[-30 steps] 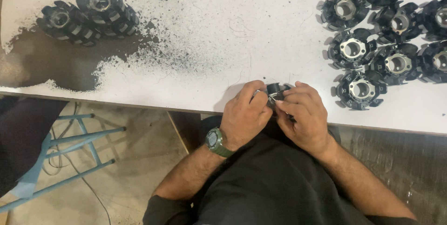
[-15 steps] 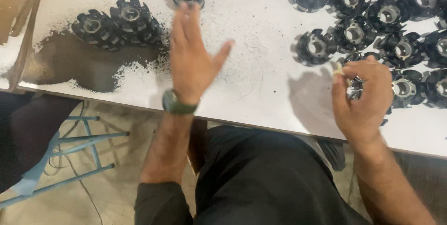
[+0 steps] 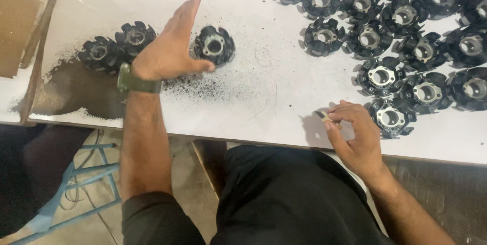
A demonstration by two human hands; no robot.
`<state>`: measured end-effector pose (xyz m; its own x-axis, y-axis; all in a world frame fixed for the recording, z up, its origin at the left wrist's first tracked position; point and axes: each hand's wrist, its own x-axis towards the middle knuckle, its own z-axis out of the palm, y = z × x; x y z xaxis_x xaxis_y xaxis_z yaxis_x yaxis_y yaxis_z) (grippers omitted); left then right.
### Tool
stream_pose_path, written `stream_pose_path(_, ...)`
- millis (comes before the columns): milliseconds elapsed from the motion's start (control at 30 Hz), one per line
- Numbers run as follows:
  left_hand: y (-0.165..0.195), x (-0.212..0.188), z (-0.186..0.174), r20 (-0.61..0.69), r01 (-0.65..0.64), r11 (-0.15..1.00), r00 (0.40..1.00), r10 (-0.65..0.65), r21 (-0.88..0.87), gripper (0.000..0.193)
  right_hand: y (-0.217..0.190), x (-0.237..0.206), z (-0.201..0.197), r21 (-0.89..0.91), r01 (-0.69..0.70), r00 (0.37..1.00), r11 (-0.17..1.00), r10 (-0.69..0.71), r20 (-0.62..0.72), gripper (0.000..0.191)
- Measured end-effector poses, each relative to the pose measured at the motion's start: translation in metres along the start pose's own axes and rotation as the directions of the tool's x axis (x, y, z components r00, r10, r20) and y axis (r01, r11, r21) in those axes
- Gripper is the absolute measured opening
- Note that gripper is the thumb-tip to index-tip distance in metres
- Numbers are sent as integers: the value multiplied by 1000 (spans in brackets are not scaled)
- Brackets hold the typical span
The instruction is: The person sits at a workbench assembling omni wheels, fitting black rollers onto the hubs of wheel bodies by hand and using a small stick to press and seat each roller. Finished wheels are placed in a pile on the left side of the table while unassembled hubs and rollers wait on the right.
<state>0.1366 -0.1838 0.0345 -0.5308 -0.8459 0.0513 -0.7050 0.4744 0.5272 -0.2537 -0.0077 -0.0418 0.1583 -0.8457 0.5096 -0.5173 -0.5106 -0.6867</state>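
The left hand (image 3: 170,47) is reaching out w/ flat, open fingers, holding nothing. It's now just beside a black toothed part (image 3: 214,45) on the white counter (image 3: 253,103); half a sec ago it was lower, nearer the dark dust patch (image 3: 76,90). The right hand (image 3: 355,133) is curling and pinching a small thing (image 3: 321,115), maybe a clip — too tiny to tell. It's sitting lower vs. before, next to the big group of black parts (image 3: 406,37).

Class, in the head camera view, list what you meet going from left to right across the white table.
Brown cardboard → pair of black toothed parts → left hand → single black toothed part → right hand → cluster of black toothed parts.
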Motion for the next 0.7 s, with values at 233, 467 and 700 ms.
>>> stream_pose_path(233, 67, -34, 55, -161, 185, 944, 976, -145, 275, 125, 1, -4, 6, 73, -34, 999, 997, 34, 13, 18)
stream_pose_path(467, 128, -40, 85, -68, 48, 990, 997, -39, 130, 123, 13, -22, -8, 180, -110, 980, 977, 136, -142, 19)
stream_pose_path(700, 186, -30, 180, -233, -53, 998, 971, 62, 43, 115, 7, -35, -19, 42, -127, 977, 991, 132, -167, 22)
